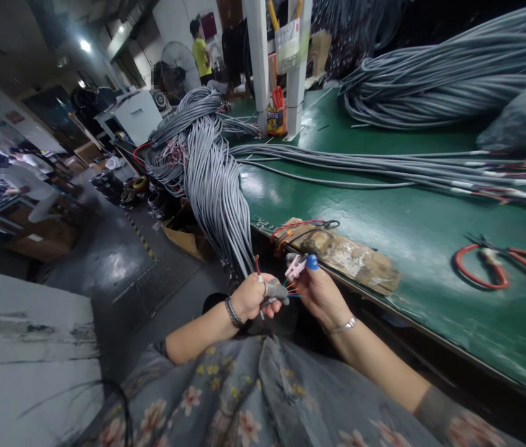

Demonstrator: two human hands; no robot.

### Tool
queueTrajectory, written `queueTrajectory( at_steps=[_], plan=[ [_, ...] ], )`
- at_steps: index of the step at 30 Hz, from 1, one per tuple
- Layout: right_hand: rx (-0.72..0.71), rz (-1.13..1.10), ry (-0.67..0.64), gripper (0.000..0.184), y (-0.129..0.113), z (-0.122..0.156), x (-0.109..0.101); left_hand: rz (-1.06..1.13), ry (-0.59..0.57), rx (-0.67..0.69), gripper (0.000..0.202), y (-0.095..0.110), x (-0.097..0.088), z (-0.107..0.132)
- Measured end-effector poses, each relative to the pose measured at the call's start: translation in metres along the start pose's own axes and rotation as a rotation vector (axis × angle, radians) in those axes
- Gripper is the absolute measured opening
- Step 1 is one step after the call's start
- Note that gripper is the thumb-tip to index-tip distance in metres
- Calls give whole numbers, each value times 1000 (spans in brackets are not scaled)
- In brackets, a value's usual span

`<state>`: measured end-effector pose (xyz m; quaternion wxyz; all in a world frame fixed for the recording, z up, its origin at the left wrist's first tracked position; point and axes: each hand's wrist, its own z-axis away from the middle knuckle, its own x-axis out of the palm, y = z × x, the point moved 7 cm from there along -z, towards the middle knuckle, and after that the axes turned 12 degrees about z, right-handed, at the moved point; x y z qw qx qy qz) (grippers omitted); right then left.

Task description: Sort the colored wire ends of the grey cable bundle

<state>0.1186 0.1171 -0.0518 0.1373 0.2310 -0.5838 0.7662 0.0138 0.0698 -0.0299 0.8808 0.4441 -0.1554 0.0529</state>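
Note:
My left hand (258, 297), with a grey covering on its thumb, is closed around a cable end. A short reddish-brown length (257, 264) sticks up above the fist. Thin coloured wires (293, 290) run from the left fingers towards my right hand (322, 295). Blue covers the right thumb tip, and the fingers there pinch a small pink clip-like piece (294, 267). Whether the right fingers also grip the wires is unclear. Just beyond my left hand hangs a thick bundle of grey cables (219, 180), draped over the bench edge.
On the green bench (430, 230) lie a worn board (351, 254), red-handled pliers (481, 267), and stripped cables (337, 158). A big cable coil (430, 81) fills the back right. A white post (257, 62) rises from the bench. People work at the far left.

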Motion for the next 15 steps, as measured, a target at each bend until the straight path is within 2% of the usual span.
queueTrajectory(
  at_steps=[5,11,15],
  plan=[
    [18,-10,-32,44,1,1,3,0,11,-4,20,0,0,2],
    [-26,-7,-84,45,-8,7,12,-10,0,8,22,-4,-2,6],
    [67,-15,-81,50,-2,10,8,2,26,37,21,-8,-8,16]
  ],
)
